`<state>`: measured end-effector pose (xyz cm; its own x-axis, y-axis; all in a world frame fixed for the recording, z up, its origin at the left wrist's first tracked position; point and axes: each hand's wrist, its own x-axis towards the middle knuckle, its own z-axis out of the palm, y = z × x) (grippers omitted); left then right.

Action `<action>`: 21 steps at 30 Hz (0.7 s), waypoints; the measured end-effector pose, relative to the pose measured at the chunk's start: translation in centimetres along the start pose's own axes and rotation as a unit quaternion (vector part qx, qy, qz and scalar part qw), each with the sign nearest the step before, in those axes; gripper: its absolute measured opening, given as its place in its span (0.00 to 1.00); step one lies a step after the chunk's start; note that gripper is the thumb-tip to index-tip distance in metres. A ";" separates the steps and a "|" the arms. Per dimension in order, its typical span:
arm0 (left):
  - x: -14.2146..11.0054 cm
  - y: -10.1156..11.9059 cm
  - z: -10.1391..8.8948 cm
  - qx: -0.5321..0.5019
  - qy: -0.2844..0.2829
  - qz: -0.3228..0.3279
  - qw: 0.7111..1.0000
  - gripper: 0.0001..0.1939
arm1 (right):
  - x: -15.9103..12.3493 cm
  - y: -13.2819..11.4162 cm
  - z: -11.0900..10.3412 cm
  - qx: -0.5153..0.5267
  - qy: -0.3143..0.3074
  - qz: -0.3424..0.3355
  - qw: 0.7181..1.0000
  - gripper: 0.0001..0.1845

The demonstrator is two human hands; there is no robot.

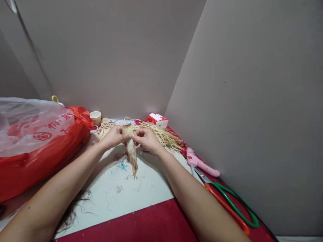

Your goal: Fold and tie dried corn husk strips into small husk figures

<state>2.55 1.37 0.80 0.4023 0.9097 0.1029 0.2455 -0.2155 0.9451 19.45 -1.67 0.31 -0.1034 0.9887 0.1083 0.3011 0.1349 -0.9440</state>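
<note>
A pale, dry piece of husk (131, 151), brown and frayed along its edges, hangs upright over the white board, its pointed end down. My left hand (116, 137) is closed on its upper part, thumb across the front. From the other side, my right hand (147, 138) pinches the husk's right edge, thumb and forefinger together. The two hands nearly meet at the husk. Just behind my right hand lies a bundle of dry straw-like strips (168, 137). Beyond my left hand sits a tangle of beige cord (106, 123).
The white board (151, 186), stained blue, lies on a red table surface (131, 223). Red and clear plastic bags (45, 144) bulge at left, near a paper cup (95, 117). A red-and-white box (157, 120) stands behind. At right lie a pink glue gun (202, 163) and green-handled scissors (236, 198).
</note>
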 end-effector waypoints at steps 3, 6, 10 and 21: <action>-0.1 0.2 0.1 0.048 0.011 0.007 0.999 0.12 | 0.2 0.5 0.5 -0.084 0.028 -0.052 0.995 0.04; -0.3 0.6 0.2 0.104 0.037 0.008 0.994 0.14 | 0.3 0.7 0.9 -0.184 0.058 -0.087 0.977 0.04; -0.7 1.6 0.4 0.098 0.024 0.022 0.995 0.13 | 0.4 0.7 0.4 -0.258 0.106 -0.074 0.958 0.05; 0.1 1.9 -0.8 -0.167 0.103 0.007 0.981 0.11 | 0.5 -1.2 -4.8 0.356 0.104 0.045 0.928 0.07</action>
<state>2.38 1.36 2.89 0.2090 0.9671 0.1452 -0.0748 -0.1322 0.9884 23.58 -0.98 3.02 0.0997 0.9950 0.0062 -0.4102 0.0468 -0.9108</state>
